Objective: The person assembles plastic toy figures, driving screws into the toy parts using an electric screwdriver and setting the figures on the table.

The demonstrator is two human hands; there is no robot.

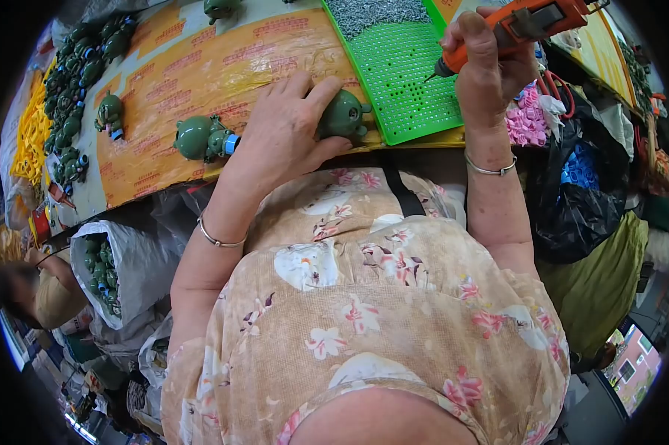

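The left hand (294, 122) curls around a green toy figure (347, 117) at the front edge of the desk (156, 96); the thumb lies along its near side, the index finger along its far side, and the rounded head shows past the fingers toward the tray. The right hand (492, 70) has its fingers wrapped around an orange power driver (524, 30), whose tip points down over a green perforated tray (416, 89) with small silvery pieces (383, 16) heaped at its far end.

Orange sheeting with red print covers much of the desk. Beside the left wrist lies a second green figure (193, 138) with a blue band; more are piled (78, 89) at the far left, near yellow strips (32, 137). Below, a white sack (138, 259) holds green pieces. At right, a black bag (598, 148) contains blue pieces (579, 167), near pink ones (526, 119).
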